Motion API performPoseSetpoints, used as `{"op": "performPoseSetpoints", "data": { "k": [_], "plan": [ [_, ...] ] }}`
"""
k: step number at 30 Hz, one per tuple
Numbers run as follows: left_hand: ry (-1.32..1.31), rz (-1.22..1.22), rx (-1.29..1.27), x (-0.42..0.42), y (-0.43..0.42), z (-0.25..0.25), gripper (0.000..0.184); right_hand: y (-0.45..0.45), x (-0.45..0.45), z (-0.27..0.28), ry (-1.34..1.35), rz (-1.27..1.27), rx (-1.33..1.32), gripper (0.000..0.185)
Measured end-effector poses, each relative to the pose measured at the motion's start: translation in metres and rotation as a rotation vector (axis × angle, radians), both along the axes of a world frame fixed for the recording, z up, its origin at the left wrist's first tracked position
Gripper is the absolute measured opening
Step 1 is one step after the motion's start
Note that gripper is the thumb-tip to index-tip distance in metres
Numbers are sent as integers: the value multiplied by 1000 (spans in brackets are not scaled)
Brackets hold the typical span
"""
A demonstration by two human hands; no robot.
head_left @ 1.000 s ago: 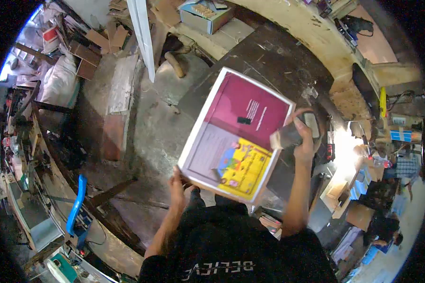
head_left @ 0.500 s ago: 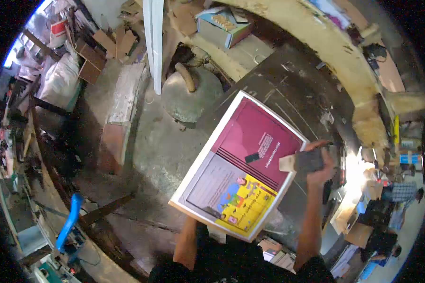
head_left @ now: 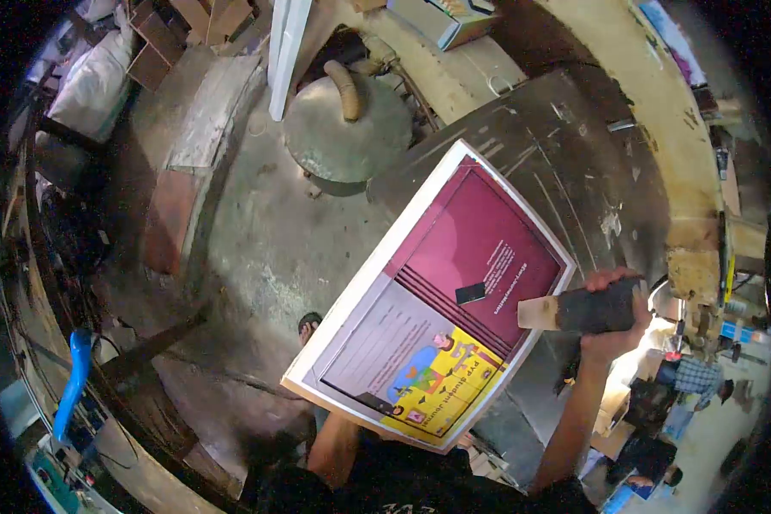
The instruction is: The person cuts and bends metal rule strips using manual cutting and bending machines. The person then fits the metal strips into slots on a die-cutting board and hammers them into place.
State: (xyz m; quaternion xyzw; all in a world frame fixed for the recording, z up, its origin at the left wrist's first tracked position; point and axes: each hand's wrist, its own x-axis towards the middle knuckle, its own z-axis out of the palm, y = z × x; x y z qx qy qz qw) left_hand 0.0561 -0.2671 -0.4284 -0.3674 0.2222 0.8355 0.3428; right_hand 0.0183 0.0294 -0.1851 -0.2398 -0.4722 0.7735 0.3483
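Note:
A thick stack of printed sheets, maroon, grey and yellow with "PYP Student Journal" on the top one, lies tilted in front of my body. My left hand is beneath it, its fingers hidden; only the left forearm shows below the near edge. My right hand is closed around a dark block with a pale end. That pale end overlaps the right edge of the stack in view; whether it touches the sheets I cannot tell. A small dark rectangle is on the maroon part.
A round metal cover with a curved hose stands beyond the stack. A dark table surface lies to the right, with a curved yellowish beam behind. A blue handle rises at left. Another person is at far right.
The view has shifted, and the stack now sits slightly more upright in view. My right hand and the dark block have moved right and a little down, with more of the block visible.

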Motion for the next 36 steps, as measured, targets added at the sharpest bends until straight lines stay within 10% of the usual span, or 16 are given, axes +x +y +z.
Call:
{"op": "performPoseSetpoints", "data": {
  "k": [13,21,26,29,32,36],
  "plan": [
    [-6,34,-50,-4,-24,11,73,5,5,-3,-23,144,136,43],
    [58,100,-197,-23,-64,116,74,-6,12,-8,7,53,63,47],
    [266,30,-113,1,-52,86,68,-52,-1,-1,-264,131,627,40],
    [483,-110,-73,22,-15,62,64,-94,-30,33,-153,134,454,34],
    [83,-69,390,34,17,41,64,-103,-53,86,-41,186,458,34],
    [-5,-17,166,26,24,34,59,-97,-76,108,161,199,469,42]
  ]
}}
